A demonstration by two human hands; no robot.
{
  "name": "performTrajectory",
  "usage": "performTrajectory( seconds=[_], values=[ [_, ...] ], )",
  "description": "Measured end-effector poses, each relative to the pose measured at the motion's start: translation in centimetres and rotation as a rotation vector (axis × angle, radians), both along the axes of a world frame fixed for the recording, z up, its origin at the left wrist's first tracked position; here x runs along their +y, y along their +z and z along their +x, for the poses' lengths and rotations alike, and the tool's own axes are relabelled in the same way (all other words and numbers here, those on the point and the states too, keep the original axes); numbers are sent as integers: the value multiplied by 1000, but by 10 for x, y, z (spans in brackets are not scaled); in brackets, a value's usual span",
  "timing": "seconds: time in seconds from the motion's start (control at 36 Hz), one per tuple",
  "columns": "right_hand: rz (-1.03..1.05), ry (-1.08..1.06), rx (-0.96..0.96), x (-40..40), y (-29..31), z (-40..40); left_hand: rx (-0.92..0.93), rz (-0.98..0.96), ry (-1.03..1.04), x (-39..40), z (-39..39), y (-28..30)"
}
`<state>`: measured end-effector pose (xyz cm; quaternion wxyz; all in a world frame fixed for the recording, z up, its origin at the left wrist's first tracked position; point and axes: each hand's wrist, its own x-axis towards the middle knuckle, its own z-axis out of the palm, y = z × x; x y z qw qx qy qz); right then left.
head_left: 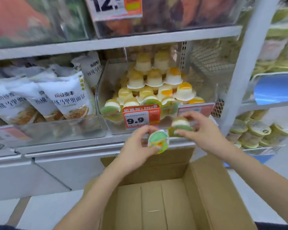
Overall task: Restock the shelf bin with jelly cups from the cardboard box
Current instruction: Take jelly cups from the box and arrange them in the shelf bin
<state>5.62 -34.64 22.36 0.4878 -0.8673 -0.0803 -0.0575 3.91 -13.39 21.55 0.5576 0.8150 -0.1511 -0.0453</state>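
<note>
- Near the end of the job, by the look of it: cardboard box (173, 205) showing only bare floor and flaps in the visible part, no cups left in sight.
- Shelf bin (105, 90), clear-walled, at the front edge of the middle shelf, already heaped high with jelly cups (150, 80) stacked upside down in a rough pyramid, pale bodies with yellow and orange fruit showing.
- A few green-lidded cups lying on their sides against the bin's front wall, behind the 9.9 price tag (140, 117).
- Left hand (136, 150) just below the bin's front edge, above the box's far flap, grip closed round one cup with green lid (158, 141) facing the camera.
- Right hand (204, 131) just beside it, in front of the bin's right front corner, grip pinched on a second cup (181, 126) held sideways; possibly a third cup tucked beneath it, too blurred to say.
- Left to do, judged from this: lift both cups over the front wall and set them on the heap, most likely on the lower front rows where room remains.
- Bags of bread (66, 98) in the neighbouring bin on the left of the same shelf; more stacked cups (256, 131) on the rack at the right.
</note>
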Motion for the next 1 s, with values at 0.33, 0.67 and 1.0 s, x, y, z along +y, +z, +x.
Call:
performTrajectory(
  seconds=[0.33,0.67,1.0],
  values=[
    [-301,-207,-415,-58,67,44,-472,147,85,-87,74,83],
    [-782,-86,-315,-72,58,59,-369,535,-53,-97,101,73],
    [-718,-71,-261,-75,54,53,-429,613,-114,-88,102,65]
  ],
)
